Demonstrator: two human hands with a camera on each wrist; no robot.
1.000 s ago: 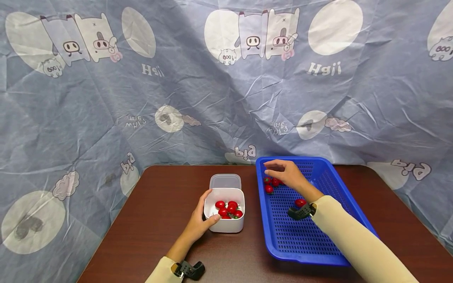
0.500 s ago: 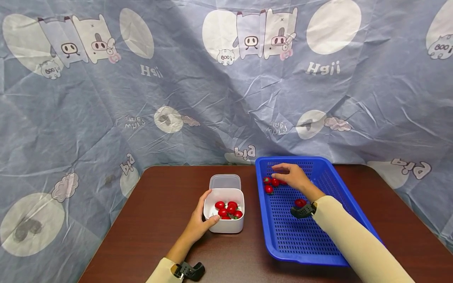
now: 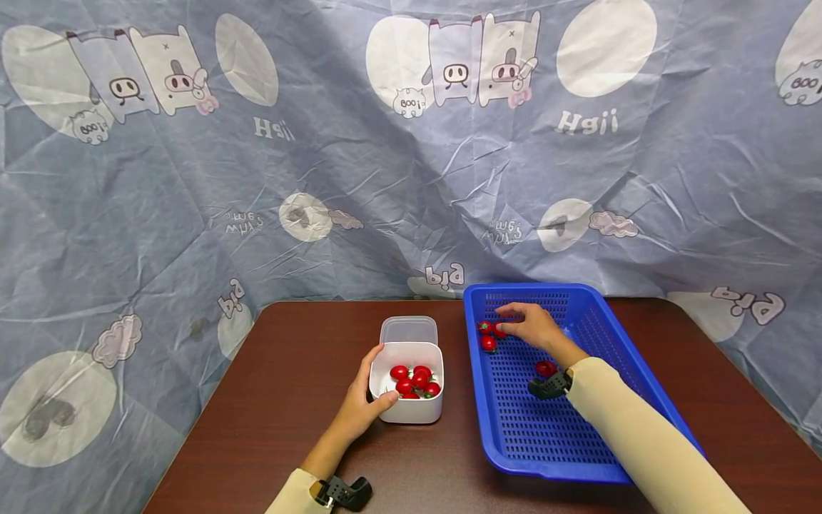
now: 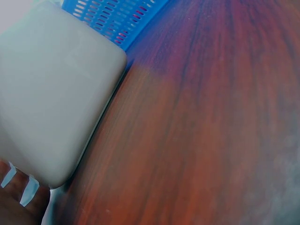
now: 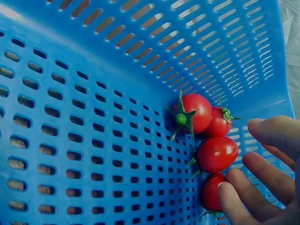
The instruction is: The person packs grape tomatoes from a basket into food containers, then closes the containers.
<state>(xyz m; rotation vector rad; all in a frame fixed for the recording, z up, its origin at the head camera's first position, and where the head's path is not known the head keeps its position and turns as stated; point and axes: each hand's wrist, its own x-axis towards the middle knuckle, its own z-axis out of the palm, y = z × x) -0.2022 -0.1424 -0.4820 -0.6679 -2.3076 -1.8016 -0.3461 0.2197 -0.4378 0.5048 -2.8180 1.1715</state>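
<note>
My left hand (image 3: 361, 401) holds a white plastic container (image 3: 411, 411), thumb over its near rim and fingers along its left side. Several cherry tomatoes (image 3: 419, 379) lie inside it. My right hand (image 3: 538, 330) reaches into a blue perforated basket (image 3: 483, 414), over the far-left corner. In the right wrist view, its spread fingers (image 5: 267, 176) come up beside a cluster of cherry tomatoes (image 5: 217, 154) with green stems. One fingertip meets or overlaps the lowest tomato (image 5: 213, 192); actual contact is unclear. Another tomato (image 3: 546, 368) lies under my right wrist, partly hidden.
A translucent lid (image 3: 409, 330) lies just behind the white container. Both containers stand on a dark brown wooden table (image 3: 276, 378). A blue-grey printed cloth (image 3: 359, 164) hangs behind the table. Each wrist wears a black strap (image 3: 343, 492).
My right hand has moved slightly right and lowered toward the tomatoes in the basket, fingers near them. The left hand and white container have stayed in place.
</note>
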